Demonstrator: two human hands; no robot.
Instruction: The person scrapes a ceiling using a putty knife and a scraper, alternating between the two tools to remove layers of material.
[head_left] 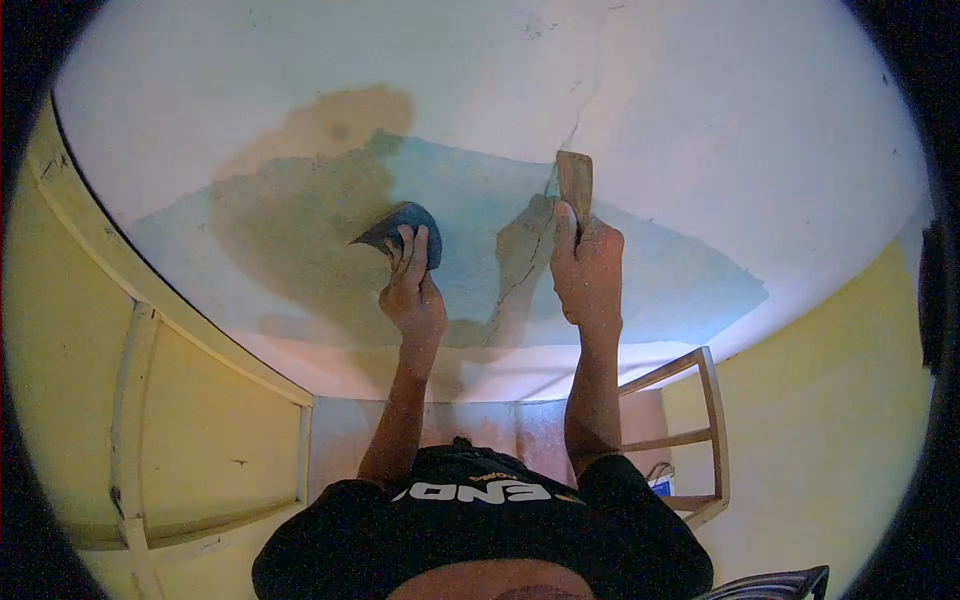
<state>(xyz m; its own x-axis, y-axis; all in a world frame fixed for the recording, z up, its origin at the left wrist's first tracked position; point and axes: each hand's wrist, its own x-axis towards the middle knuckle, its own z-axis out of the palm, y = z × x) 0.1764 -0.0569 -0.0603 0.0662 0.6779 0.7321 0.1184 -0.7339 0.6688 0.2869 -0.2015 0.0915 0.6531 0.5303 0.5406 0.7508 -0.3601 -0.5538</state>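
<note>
My left hand [413,295] grips a dark, curved piece [415,228] with a pointed corner, its fingers laid over the near side. Whether that piece is stiff or holds anything cannot be made out. In my right hand [588,275] is a flat brown scraper [575,178], the thumb lying along it and its broad end pointing away from me. That end is at a crack [535,255] running through the teal patch [470,210] on the white surface [680,120]. Both arms are raised towards this surface.
Yellow walls with a framed panel [215,410] stand at the left, and a yellow wall [820,370] at the right. An open wooden frame [714,430] is beside my right arm. Shadows of my head and hands fall on the patch.
</note>
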